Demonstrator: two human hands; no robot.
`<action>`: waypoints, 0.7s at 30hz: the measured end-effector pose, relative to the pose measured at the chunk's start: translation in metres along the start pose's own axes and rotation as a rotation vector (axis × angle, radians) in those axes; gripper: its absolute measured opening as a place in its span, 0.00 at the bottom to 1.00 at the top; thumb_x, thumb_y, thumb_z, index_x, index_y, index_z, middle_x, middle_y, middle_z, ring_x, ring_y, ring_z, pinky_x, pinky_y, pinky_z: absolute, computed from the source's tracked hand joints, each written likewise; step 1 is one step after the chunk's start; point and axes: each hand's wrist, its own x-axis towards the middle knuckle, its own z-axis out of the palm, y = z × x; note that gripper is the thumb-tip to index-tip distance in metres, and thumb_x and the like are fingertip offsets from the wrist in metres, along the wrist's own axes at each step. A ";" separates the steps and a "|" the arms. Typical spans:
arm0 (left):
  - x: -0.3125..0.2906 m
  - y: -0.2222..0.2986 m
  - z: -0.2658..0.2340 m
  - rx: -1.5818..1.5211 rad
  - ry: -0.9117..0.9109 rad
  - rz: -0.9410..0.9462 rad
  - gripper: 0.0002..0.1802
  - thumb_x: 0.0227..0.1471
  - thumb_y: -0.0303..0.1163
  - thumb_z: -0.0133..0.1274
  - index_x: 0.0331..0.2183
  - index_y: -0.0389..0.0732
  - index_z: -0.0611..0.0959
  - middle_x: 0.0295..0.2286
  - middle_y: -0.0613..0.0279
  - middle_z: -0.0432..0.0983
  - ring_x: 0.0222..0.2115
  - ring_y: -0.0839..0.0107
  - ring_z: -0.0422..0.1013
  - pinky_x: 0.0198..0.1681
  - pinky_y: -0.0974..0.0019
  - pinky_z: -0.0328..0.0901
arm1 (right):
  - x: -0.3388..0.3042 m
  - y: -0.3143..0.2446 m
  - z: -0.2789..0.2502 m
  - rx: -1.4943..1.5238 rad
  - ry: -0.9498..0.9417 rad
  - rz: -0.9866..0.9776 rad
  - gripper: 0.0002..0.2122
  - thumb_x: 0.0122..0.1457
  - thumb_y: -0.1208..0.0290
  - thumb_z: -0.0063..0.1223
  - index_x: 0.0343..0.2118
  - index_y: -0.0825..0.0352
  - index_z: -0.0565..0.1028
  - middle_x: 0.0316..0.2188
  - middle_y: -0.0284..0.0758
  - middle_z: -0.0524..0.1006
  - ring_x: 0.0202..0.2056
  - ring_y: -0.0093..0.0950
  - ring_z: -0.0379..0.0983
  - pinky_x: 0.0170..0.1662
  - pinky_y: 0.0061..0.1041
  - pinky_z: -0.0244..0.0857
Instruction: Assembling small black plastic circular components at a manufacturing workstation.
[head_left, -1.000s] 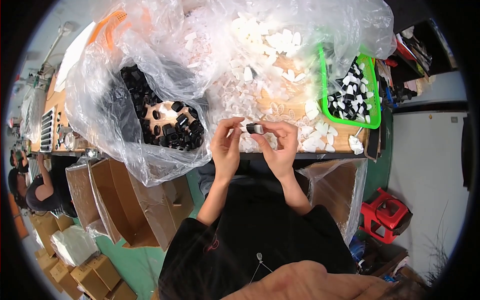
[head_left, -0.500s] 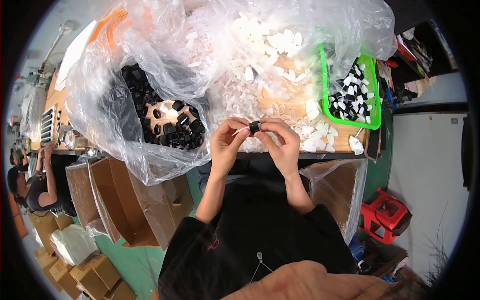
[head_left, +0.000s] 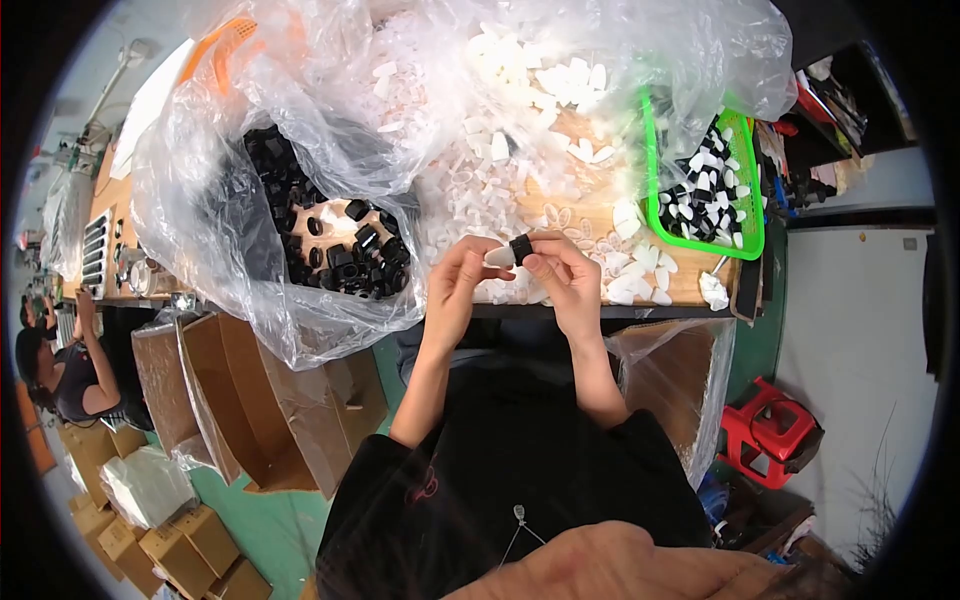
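Observation:
My right hand [head_left: 568,285] pinches a small black plastic cap [head_left: 520,248] between thumb and fingers, just above the table's near edge. A white rounded piece [head_left: 498,257] sticks out of the cap's left side, its flat face showing. The curled fingers of my left hand [head_left: 458,285] close around that white piece, and its tip lies between them. How deep the white piece sits in the cap is hidden. Several loose white pieces [head_left: 625,285] and thin clear oval pieces [head_left: 563,218] lie on the wooden table [head_left: 550,185] around my hands.
At left, a clear plastic bag [head_left: 200,220] holds many black caps [head_left: 345,265]. A green basket [head_left: 755,200] of black-and-white assembled pieces stands at right. Cardboard boxes [head_left: 290,400] sit below the table, and a red stool [head_left: 765,435] is at right. Another person [head_left: 85,375] works at far left.
The black cap has shifted slightly right and turned with the white piece, which now shows its broad face instead of a thin edge. My left fingers have opened slightly around it.

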 end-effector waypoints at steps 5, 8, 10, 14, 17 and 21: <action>-0.003 -0.009 -0.003 0.272 -0.014 0.187 0.06 0.58 0.23 0.55 0.31 0.30 0.77 0.35 0.57 0.74 0.34 0.73 0.74 0.39 0.71 0.69 | -0.003 0.004 0.002 -0.021 0.033 0.022 0.06 0.59 0.79 0.58 0.38 0.76 0.77 0.43 0.38 0.76 0.42 0.23 0.73 0.46 0.20 0.67; -0.009 -0.013 -0.003 0.276 0.039 0.185 0.06 0.58 0.22 0.55 0.29 0.30 0.77 0.35 0.56 0.74 0.33 0.73 0.74 0.40 0.71 0.69 | -0.009 0.009 0.001 -0.137 0.084 0.019 0.06 0.58 0.79 0.60 0.37 0.75 0.78 0.42 0.37 0.77 0.41 0.23 0.74 0.45 0.20 0.67; -0.013 -0.013 -0.005 0.294 0.039 0.186 0.05 0.58 0.22 0.54 0.30 0.31 0.77 0.35 0.57 0.74 0.34 0.72 0.74 0.41 0.70 0.69 | -0.011 0.008 0.003 -0.221 0.105 0.017 0.06 0.57 0.78 0.61 0.36 0.74 0.78 0.41 0.37 0.78 0.41 0.23 0.74 0.44 0.20 0.68; -0.014 -0.012 -0.006 0.256 0.065 0.050 0.04 0.56 0.21 0.57 0.33 0.32 0.79 0.36 0.60 0.75 0.37 0.76 0.74 0.42 0.71 0.69 | -0.011 0.008 -0.006 -0.410 -0.047 -0.071 0.05 0.57 0.79 0.60 0.35 0.74 0.79 0.40 0.36 0.78 0.41 0.24 0.73 0.46 0.21 0.66; -0.011 -0.012 -0.017 0.423 -0.099 0.071 0.11 0.54 0.21 0.59 0.41 0.32 0.80 0.38 0.61 0.77 0.38 0.78 0.73 0.42 0.73 0.68 | -0.009 0.008 -0.008 -0.492 -0.162 -0.109 0.05 0.58 0.78 0.59 0.35 0.73 0.79 0.39 0.36 0.78 0.40 0.25 0.74 0.44 0.21 0.66; -0.011 -0.014 -0.032 0.481 -0.043 0.025 0.15 0.53 0.19 0.58 0.44 0.31 0.78 0.39 0.59 0.78 0.38 0.74 0.74 0.46 0.70 0.68 | 0.006 0.004 -0.009 -0.182 -0.098 0.098 0.05 0.61 0.76 0.54 0.36 0.70 0.79 0.36 0.38 0.78 0.36 0.28 0.76 0.41 0.24 0.68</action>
